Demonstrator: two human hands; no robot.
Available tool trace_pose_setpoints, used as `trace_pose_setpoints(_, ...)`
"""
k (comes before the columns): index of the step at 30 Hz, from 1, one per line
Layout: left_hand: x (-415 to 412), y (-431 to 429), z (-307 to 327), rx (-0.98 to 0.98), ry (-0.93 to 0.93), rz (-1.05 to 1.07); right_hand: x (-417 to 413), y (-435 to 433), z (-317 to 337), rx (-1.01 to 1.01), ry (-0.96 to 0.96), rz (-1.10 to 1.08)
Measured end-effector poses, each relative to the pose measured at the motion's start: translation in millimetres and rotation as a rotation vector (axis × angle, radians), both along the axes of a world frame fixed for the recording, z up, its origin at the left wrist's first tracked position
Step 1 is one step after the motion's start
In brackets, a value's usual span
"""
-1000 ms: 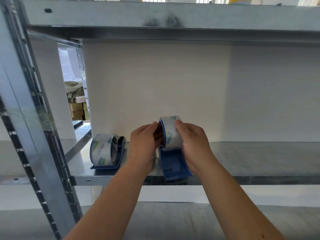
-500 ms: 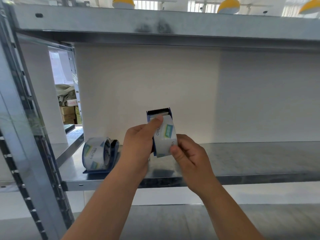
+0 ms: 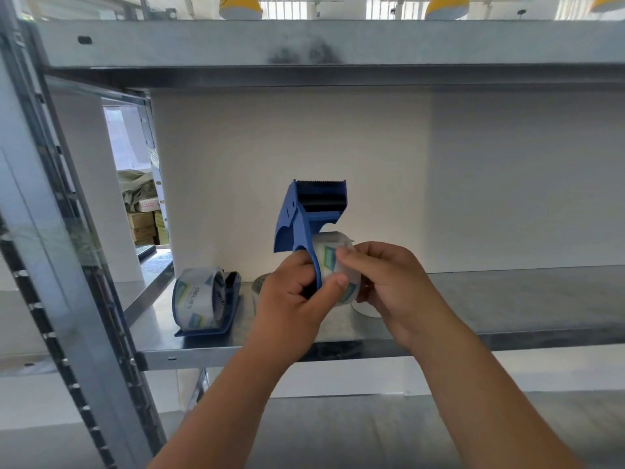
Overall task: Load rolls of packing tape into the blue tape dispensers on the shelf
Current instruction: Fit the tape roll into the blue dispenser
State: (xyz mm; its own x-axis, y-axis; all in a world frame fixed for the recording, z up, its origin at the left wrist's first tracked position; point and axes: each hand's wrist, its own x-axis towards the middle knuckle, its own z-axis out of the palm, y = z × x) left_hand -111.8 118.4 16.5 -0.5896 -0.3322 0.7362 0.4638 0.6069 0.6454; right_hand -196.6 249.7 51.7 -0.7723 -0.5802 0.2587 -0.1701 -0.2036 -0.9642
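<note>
Tape roll sits in the blue dispenser, held up in front of the shelf. My left hand clamps the dispenser frame; my right hand pinches the roll's face. I'd find the free end and feed it squarely toward the teeth. Loaded dispenser lies left.

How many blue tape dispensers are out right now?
2. One blue dispenser is held up in both hands, the left hand and right hand; a loaded dispenser lies on the shelf at left. Others may be hidden.
</note>
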Motion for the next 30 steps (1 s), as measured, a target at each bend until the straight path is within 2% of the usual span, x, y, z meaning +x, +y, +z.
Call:
trace_pose_setpoints(4, -1, 1, -5, -0.039, -0.051, -0.003, -7, 6, -2, 0.007, -0.127, 0.14)
trace_pose_setpoints(9, -2, -7, -11, -0.082, -0.101, 0.032, -6, 4, -16, 0.004, -0.074, 0.084)
trace_pose_setpoints(12, -2, -7, -11, 0.027, -0.088, -0.033, -4, 5, -20, 0.055, -0.012, 0.052)
trace_pose_setpoints(17, 0, -7, -2, 0.148, -0.205, -0.267, -1, 10, -17, 0.097, 0.068, 0.062)
trace_pose_setpoints(23, -9, 6, 8, 0.372, -0.014, -0.306, 8, 16, 1, 0.152, 0.153, 0.059)
trace_pose_setpoints(26, -13, 8, 11, 0.398, 0.044, -0.291, 14, 14, 11, 0.09, 0.15, -0.083)
trace_pose_setpoints(30, -10, 9, 9, 0.436, 0.01, -0.3, 17, 11, 14, 0.06, 0.383, -0.29)
